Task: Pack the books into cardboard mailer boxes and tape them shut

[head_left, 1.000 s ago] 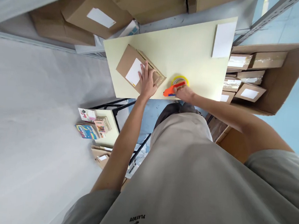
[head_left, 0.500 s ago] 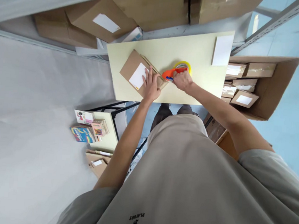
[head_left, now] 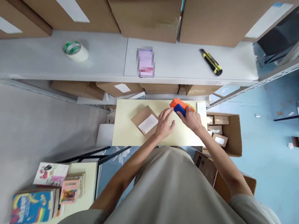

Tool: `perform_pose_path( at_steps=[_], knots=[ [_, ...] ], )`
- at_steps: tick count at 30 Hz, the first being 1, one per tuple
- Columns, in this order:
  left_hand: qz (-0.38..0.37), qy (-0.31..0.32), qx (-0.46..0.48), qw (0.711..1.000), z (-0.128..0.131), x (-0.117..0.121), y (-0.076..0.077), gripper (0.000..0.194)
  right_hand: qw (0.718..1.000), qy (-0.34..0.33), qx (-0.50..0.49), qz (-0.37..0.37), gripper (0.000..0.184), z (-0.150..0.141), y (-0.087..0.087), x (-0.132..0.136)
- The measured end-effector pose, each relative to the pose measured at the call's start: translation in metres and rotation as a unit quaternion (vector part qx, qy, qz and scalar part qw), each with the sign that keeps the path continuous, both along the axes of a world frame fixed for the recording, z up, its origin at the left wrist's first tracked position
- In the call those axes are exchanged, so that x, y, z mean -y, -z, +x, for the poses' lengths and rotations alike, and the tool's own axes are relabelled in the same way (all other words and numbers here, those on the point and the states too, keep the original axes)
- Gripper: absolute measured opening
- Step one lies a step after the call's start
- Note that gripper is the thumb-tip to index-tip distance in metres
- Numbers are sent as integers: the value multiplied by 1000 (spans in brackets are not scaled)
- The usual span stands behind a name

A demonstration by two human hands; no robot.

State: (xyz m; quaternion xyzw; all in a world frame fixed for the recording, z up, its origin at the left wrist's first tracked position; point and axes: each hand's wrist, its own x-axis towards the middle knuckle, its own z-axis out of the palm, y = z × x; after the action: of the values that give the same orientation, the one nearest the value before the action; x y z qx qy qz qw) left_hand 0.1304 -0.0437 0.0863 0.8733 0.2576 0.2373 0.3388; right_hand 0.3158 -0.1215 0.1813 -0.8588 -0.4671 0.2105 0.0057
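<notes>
My right hand (head_left: 192, 120) is wrapped round the handle of an orange and blue tape dispenser (head_left: 177, 104), raised over the table with its front end toward the left. Part of a yellow tape roll shows behind the fingers. My left hand (head_left: 164, 124) is open, fingers stretched and thumb apart, with its fingertips at the dispenser's front end. Whether they touch the tape there is too small to tell. A brown cardboard box (head_left: 140, 119) with a white label (head_left: 148, 123) lies on the cream table (head_left: 123, 137), partly behind my left hand.
Over the table's far side runs a grey shelf (head_left: 103, 64) bearing a tape roll (head_left: 76, 51), a yellow-black box cutter (head_left: 211, 62) and large cartons (head_left: 147, 19). An open carton (head_left: 232, 136) of small boxes stands right. Books (head_left: 34, 204) lie on a side table, lower left.
The view has tilted up, bringing the upper shelf into sight. My left hand has left the box and moved right to the dispenser. The dispenser has turned, showing its blue part.
</notes>
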Motion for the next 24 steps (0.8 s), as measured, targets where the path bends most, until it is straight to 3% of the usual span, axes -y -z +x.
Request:
perform_pose_path(
  at_steps=[4,7,9,12,15,18,21,24],
  knots=[
    [72,61,103,990,44,-49,-63,72,991,39,37,119,57,20,-53,-35],
    [74,74,132,986,76,-96,-99,78,977,19,54,207,59,43,-79,-79],
    [68,68,131,987,94,-125,-113,82,969,-12,68,239,56,60,-88,-113],
    [57,53,118,990,108,-154,-121,84,966,-44,98,236,53,77,-90,-162],
    [41,57,91,993,98,-157,-111,81,974,-46,109,194,55,83,-82,-197],
    [19,75,32,997,61,-140,-81,69,974,-47,104,197,65,79,-70,-204],
    [-33,64,-77,994,7,-121,-35,60,957,-17,104,271,75,66,-45,-172],
    [-95,-45,-177,978,-49,-115,13,63,936,81,45,340,79,36,6,-100]
  ],
)
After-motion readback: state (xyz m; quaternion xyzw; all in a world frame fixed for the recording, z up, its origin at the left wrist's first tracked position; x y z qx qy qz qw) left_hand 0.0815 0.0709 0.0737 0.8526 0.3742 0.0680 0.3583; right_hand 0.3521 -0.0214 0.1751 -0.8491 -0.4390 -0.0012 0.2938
